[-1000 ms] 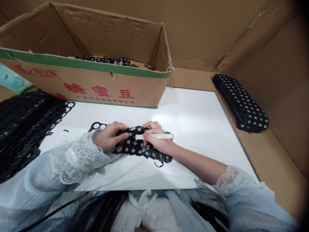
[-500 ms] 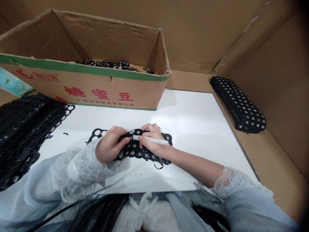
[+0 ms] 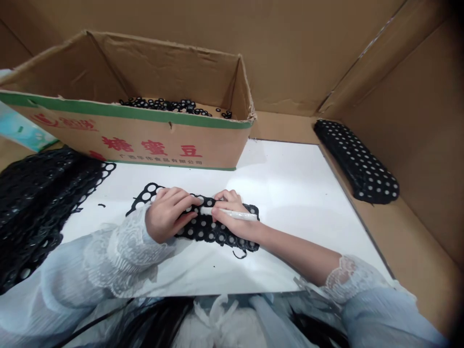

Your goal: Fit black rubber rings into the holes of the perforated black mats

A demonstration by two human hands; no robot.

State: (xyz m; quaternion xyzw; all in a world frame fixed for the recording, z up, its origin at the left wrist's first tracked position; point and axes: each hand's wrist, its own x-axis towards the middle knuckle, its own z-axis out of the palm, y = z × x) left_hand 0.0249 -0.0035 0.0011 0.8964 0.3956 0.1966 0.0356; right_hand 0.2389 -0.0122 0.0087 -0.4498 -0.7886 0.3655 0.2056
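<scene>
A black rubbery sheet (image 3: 203, 233) with rows of whitish round dots lies on the white board (image 3: 290, 179) in front of me. My left hand (image 3: 168, 212) grips its left part, thumb and fingers closed over it. An open-holed end (image 3: 147, 193) of black rings pokes out beyond that hand. In my right hand (image 3: 232, 215) is a slim white pen-like tool (image 3: 237, 215), its tip touching or just above the dotted sheet near my left thumb. The right fingers rest on the sheet too. A thin curled black scrap (image 3: 239, 255) hangs at its lower edge.
Behind the board stands an open cardboard box (image 3: 155, 140) with many small black rings (image 3: 170, 105) inside. A heap of black perforated sheets (image 3: 36, 203) lies at left. At right rests a dotted black bundle (image 3: 357, 162). Cardboard walls (image 3: 290, 58) enclose the back and right.
The view has tilted slightly, so everything sits a little lower. My left fingers have shifted over the sheet, with the thumb closer to them. The white tool stays in my right hand.
</scene>
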